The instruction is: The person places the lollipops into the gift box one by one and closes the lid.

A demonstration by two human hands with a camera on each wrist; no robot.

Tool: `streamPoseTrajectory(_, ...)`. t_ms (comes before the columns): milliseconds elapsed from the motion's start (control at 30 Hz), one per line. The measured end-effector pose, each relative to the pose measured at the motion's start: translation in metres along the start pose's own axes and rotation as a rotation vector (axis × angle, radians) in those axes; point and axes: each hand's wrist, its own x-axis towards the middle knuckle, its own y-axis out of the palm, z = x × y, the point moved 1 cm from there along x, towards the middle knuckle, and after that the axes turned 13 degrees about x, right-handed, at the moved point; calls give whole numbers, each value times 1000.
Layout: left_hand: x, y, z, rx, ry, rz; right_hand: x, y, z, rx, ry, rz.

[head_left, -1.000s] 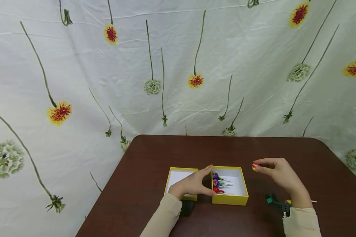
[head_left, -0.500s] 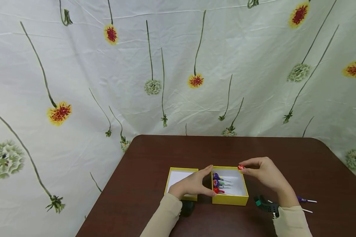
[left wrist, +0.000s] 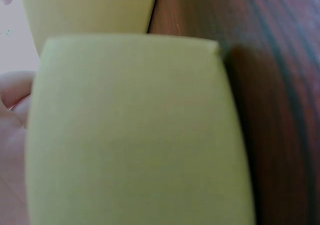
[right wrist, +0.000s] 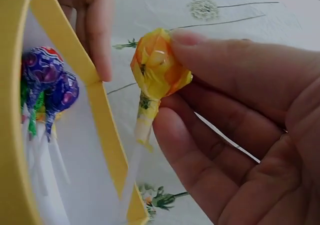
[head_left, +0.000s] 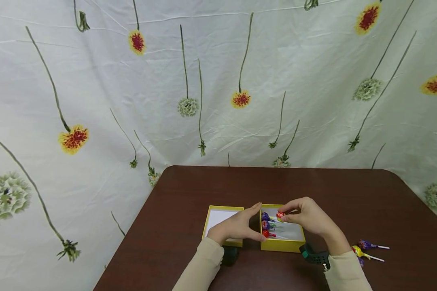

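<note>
My right hand [head_left: 307, 216] pinches a lollipop [right wrist: 155, 67] in a yellow and orange wrapper between thumb and fingertips, its white stick hanging down. In the head view the candy overlaps the inside of a yellow box [head_left: 282, 245] with a white interior. Two purple lollipops [right wrist: 42, 65] and a red one [head_left: 266, 234] lie in a row along the box's left side, sticks toward the right. My left hand [head_left: 236, 227] rests at that side, fingers straight near the back corner and thumb at the front corner. A sleeve [left wrist: 135, 130] fills most of the left wrist view.
Left of the box, partly behind my left hand, lies a second yellow-rimmed tray or lid [head_left: 220, 218]. Purple [head_left: 366, 244] and yellow [head_left: 357, 251] lollipops lie on the brown table [head_left: 276, 184] beside my right sleeve. A flower-printed cloth [head_left: 218, 81] hangs behind.
My right hand has moved left with the lollipop, from right of the box to over its inside. The loose lollipops on the table have come into view. The left hand has stayed still.
</note>
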Motion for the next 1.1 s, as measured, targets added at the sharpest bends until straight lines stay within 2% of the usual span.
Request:
streamPoseTrajectory(233, 0, 0, -1, -6, 9, -2, 5, 11, -10, 29, -5, 126)
streamPoseTrajectory(633, 0, -1, -2, -11, 30, -3, 11, 26, -19, 23, -9, 229)
streamPoseTrajectory(1100, -2, -1, -4, -12, 17, -7, 15, 39, -21, 14, -8, 244)
